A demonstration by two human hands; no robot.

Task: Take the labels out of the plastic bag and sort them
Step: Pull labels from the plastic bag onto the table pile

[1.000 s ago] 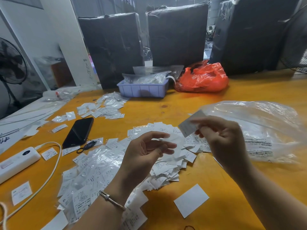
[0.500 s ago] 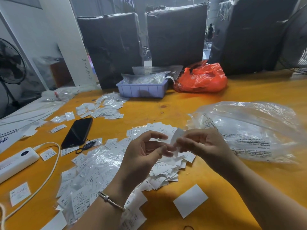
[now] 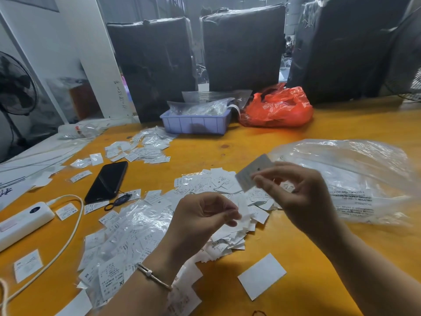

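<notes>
White labels [image 3: 218,185] printed in fine black text lie heaped on my orange-yellow table [image 3: 262,142]. The clear plastic bag [image 3: 346,179] carries black warning print. In my right hand [image 3: 303,197] is a pale grey label [image 3: 252,172] with a small dark mark. A glossy black phone [image 3: 107,181] lies near a white power strip [image 3: 22,222] with its cream cable [image 3: 73,226]. A lavender tray [image 3: 196,124] sits beside a bright red-orange bag [image 3: 278,108]. A silver bracelet [image 3: 152,275] circles my wrist.

left hand [image 3: 200,221] — thin silver bangle [image 3: 153,275] on wrist | right hand [image 3: 303,197] — forearms bare, unsleeved
</notes>
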